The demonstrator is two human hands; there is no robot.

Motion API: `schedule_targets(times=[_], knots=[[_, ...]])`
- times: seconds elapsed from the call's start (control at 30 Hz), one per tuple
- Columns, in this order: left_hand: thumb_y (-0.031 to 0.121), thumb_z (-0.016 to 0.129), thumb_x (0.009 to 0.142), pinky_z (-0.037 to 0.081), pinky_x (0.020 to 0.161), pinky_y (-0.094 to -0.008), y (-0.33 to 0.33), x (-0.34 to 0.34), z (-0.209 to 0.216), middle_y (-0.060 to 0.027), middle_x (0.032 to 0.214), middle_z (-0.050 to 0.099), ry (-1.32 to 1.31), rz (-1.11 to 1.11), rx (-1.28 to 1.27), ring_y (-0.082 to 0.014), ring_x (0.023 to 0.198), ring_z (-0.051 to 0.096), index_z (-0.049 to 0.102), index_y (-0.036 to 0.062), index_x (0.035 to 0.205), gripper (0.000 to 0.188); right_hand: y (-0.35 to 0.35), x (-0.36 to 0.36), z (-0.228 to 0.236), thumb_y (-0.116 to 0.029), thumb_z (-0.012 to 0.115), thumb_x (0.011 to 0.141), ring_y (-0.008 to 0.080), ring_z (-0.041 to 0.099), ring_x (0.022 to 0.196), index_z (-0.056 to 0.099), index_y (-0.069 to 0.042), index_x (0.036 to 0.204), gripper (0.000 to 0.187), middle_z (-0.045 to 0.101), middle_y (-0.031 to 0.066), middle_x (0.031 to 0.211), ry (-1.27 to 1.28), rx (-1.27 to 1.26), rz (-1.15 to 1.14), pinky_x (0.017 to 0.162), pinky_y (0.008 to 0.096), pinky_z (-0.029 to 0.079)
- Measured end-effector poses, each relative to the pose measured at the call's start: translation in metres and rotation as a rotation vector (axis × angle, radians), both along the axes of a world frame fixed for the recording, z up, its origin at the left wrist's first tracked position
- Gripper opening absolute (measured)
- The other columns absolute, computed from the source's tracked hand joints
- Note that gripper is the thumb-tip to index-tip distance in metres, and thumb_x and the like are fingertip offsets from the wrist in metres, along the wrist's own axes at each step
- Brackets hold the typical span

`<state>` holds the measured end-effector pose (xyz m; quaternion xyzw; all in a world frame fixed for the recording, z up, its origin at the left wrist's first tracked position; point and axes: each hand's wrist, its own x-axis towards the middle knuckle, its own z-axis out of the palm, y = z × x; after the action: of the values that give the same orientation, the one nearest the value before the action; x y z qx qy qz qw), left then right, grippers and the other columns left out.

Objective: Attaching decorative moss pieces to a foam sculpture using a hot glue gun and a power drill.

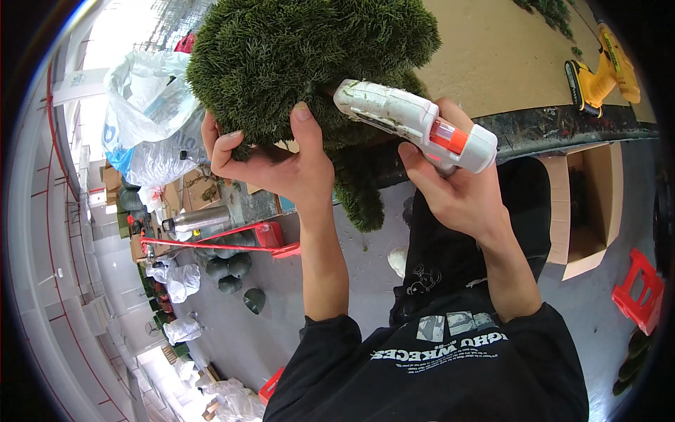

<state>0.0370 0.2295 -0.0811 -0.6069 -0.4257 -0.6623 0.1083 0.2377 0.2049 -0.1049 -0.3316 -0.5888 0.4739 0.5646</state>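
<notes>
A bushy clump of green artificial foliage (281,63) fills the upper middle of the view. My left hand (292,165) holds its near edge, the thumb pressed against the sprigs and the fingers curled at the underside. In my right hand (460,193) is a white glue gun (385,109) with an orange part near its back end. Its front end points left into the foliage, close to a dark stem and my left thumb; the tip itself is hidden among the greenery. Below the clump a narrower green piece (357,193) hangs down past the table edge.
A yellow cordless power tool (601,74) stands on the tan tabletop (485,53) at the right. Below it is an open cardboard box (594,211). Red plastic stools (638,292), a steel bottle (200,220), clear plastic bags (158,105) and dark rounded pieces (239,264) lie around.
</notes>
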Motion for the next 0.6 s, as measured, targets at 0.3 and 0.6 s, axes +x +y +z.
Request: schedule_targets(times=[0.3,0.6], knots=[[-0.002,0.076,0.087,0.057,0.1,-0.0352,0.002,-0.001,-0.001,-0.0168,0.147,0.032,0.013,-0.007,0.008,-0.0287,0.124,0.053,0.03,0.0115,0.115,0.056,-0.001,0.006,0.005,-0.002,0.069,0.094,0.005,0.049,0.076,0.06,0.001,0.105,0.015,0.055,0.0008,0.088,-0.158,0.123,-0.012,0.065,0.0223,0.044],[-0.001,0.076,0.087,0.059,0.098,-0.0354,0.002,-0.002,-0.001,-0.0168,0.146,0.032,0.018,0.002,0.011,-0.0296,0.123,0.054,0.03,0.0112,0.115,0.056,-0.011,0.018,0.028,0.001,0.07,0.094,0.0026,0.051,0.079,0.06,0.001,0.108,0.017,0.058,0.0013,0.096,-0.236,-0.007,0.018,0.065,0.0199,0.044]])
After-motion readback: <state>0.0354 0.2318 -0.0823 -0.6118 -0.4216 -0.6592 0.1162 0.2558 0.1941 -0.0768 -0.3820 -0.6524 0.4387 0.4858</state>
